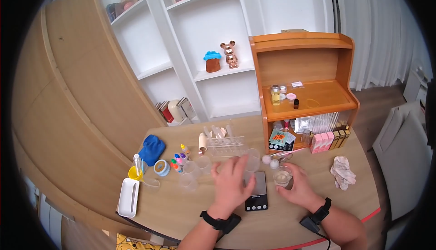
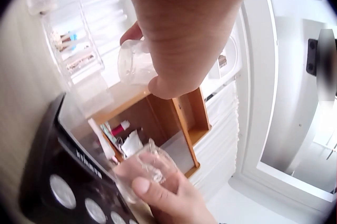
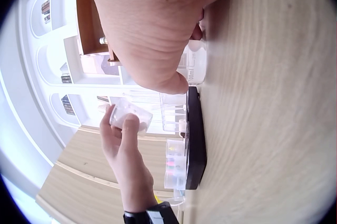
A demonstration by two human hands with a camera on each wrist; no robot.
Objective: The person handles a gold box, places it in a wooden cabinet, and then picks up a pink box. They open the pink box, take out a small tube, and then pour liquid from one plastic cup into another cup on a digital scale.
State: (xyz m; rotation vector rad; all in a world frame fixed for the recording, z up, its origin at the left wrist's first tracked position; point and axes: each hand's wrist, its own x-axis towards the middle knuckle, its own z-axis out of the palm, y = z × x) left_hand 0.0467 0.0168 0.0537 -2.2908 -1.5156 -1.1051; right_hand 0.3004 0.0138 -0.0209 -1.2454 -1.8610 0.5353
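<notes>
My left hand (image 1: 237,172) hovers over the black digital scale (image 1: 256,192) and pinches a small clear plastic cup (image 2: 135,64) between thumb and fingers, tilted on its side. In the right wrist view the same cup (image 3: 129,113) is raised above the scale (image 3: 196,145). My right hand (image 1: 293,183) grips a small glass beaker (image 1: 283,176) that stands on the table just right of the scale. The beaker (image 2: 151,167) appears low in the left wrist view, with fingers curled round it.
Behind the scale stand a test tube rack (image 1: 225,144), empty clear cups (image 1: 192,174), dropper bottles (image 1: 179,161), a tape roll (image 1: 161,167) and a blue cloth (image 1: 151,149). A white tray (image 1: 128,197) lies at the left, a wooden shelf unit (image 1: 305,71) at the back right, and a crumpled white cloth (image 1: 343,171) to the right.
</notes>
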